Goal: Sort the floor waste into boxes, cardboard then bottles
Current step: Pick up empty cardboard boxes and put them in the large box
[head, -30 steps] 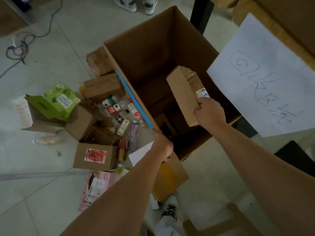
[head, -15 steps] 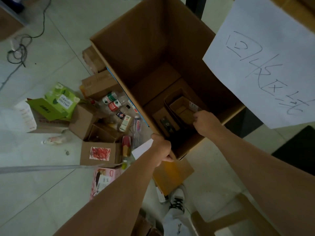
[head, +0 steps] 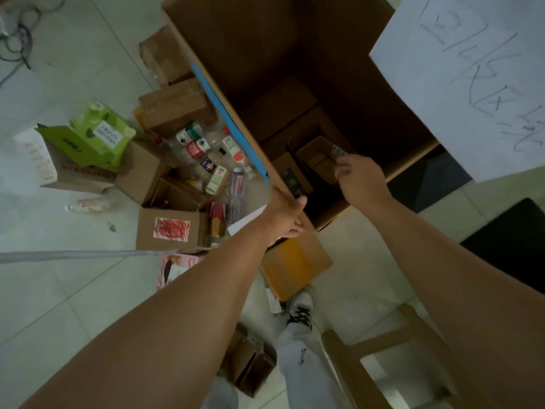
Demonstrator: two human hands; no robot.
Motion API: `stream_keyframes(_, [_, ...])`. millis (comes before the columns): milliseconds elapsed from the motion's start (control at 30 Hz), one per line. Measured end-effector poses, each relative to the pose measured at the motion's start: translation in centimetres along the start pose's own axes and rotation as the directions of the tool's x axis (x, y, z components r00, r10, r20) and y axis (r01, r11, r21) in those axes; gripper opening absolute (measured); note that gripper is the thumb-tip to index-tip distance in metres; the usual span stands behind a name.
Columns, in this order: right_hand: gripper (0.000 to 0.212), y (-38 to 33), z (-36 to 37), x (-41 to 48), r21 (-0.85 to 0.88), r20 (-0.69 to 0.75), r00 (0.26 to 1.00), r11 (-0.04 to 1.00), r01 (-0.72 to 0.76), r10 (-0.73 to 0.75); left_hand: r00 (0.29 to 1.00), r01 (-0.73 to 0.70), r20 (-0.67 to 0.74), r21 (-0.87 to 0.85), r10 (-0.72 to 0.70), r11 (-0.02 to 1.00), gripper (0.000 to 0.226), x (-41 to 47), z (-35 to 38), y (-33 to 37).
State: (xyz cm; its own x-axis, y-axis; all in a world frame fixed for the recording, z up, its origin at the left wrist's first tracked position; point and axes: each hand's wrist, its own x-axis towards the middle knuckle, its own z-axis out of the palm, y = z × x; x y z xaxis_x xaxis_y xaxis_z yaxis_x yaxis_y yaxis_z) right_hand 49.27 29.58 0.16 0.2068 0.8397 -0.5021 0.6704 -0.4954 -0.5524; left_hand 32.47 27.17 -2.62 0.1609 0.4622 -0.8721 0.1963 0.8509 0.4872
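A tall open cardboard box (head: 265, 39) with a blue tape strip on its left rim stands in front of me. My left hand (head: 287, 212) grips its near rim. My right hand (head: 361, 178) hangs inside the opening with loosely curled fingers, just over a small cardboard box (head: 317, 156) that lies among other cardboard pieces at the bottom. Whether the fingers touch it is unclear. On the floor to the left sit several plastic bottles (head: 197, 144) mixed with small cardboard boxes (head: 171, 230) and a green carton (head: 97, 135).
A white paper sign (head: 472, 84) with handwriting hangs at the upper right. A wooden stool (head: 383, 346) and my shoe (head: 300, 311) are below. A pink package (head: 177, 267), a flattened orange-brown flap (head: 295, 264), a black seat (head: 513, 240) and cables (head: 14, 39) lie around.
My right hand lowered the small cardboard box into the tall box, where it now lies at the bottom. My left hand stayed on the rim. The view moved closer.
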Motion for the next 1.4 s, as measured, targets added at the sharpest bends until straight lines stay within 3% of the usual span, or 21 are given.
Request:
stream_keyframes(100, [0.027, -0.8, 1.3, -4.9, 0.195, -0.280, 0.959, 0.981, 0.006, 0.050, 0.990, -0.123, -0.048, 0.127, 0.130, 0.984, 0.075, -0.5, -2.0, -4.7])
stream_keyframes(200, [0.017, -0.4, 4.1, -10.9, 0.283, -0.479, 0.877, 0.942, 0.181, -0.025, 0.974, -0.110, -0.179, 0.176, 0.142, 0.978, 0.054, -1.5, -3.1, -12.0])
stream_keyframes(267, [0.016, 1.3, 6.7, -14.5, 0.222, -0.380, 0.907, 0.934, 0.281, -0.182, 0.966, -0.076, -0.222, 0.247, 0.133, 0.966, 0.045, -3.2, -3.3, -16.3])
stream_keyframes(333, [0.019, 4.1, 10.0, -17.0, 0.100, -0.139, 0.950, 0.951, 0.294, -0.279, 0.966, -0.001, -0.248, 0.264, 0.068, 0.964, 0.041, -4.9, -3.9, -20.9])
stream_keyframes(400, [0.025, 7.4, 12.8, -17.7, 0.003, 0.039, 0.973, 0.974, 0.227, -0.227, 0.966, 0.108, -0.251, 0.186, -0.059, 0.977, 0.042, -6.1, -4.6, -24.6])
stream_keyframes(467, [0.025, 10.1, 14.9, -16.5, -0.009, 0.100, 0.995, 1.000, 0.028, -0.026, 0.946, 0.194, -0.277, 0.074, -0.167, 0.978, 0.044, -6.5, -5.6, -26.9])
stream_keyframes(567, [0.032, 13.6, 17.2, -11.6, -0.072, 0.098, 0.958, 0.962, -0.265, 0.271, 0.901, 0.250, -0.332, -0.131, -0.280, 0.959, 0.042, -5.0, -6.9, -27.3])
stream_keyframes(633, [0.041, 15.4, 18.9, -7.8, -0.154, 0.087, 0.928, 0.925, -0.347, 0.362, 0.898, 0.247, -0.329, -0.169, -0.291, 0.954, 0.046, -2.4, -7.6, -27.7])
stream_keyframes(833, [0.060, 19.8, 24.4, 1.4, -0.289, 0.141, 0.922, 0.905, -0.311, 0.362, 0.913, 0.286, -0.232, -0.222, -0.335, 0.932, 0.056, 8.7, -7.4, -29.1])
stream_keyframes(1033, [0.086, 23.2, 28.7, 4.0, -0.058, 0.276, 0.869, 0.910, -0.411, 0.410, 0.936, 0.279, -0.088, -0.403, -0.341, 0.871, 0.062, 14.8, -7.0, -30.5])
stream_keyframes(1133, [0.117, 23.6, 28.9, 2.9, -0.051, 0.286, 0.847, 0.890, -0.454, 0.449, 0.956, 0.261, -0.018, -0.397, -0.291, 0.880, 0.055, 14.3, -7.1, -30.0])
stream_keyframes(1200, [0.124, 22.8, 28.4, 1.1, -0.085, 0.252, 0.847, 0.883, -0.461, 0.467, 0.953, 0.281, 0.002, -0.389, -0.304, 0.877, 0.062, 12.5, -7.0, -29.7])
stream_keyframes(1333, [0.128, 19.0, 25.8, -5.2, -0.060, 0.169, 0.845, 0.862, -0.504, 0.506, 0.960, 0.242, -0.013, -0.461, -0.279, 0.854, 0.055, 5.7, -7.5, -29.3])
stream_keyframes(1400, [0.113, 16.5, 24.1, -9.0, 0.054, 0.090, 0.860, 0.860, -0.507, 0.502, 0.958, 0.211, -0.075, -0.478, -0.278, 0.853, 0.050, 1.8, -8.3, -28.9])
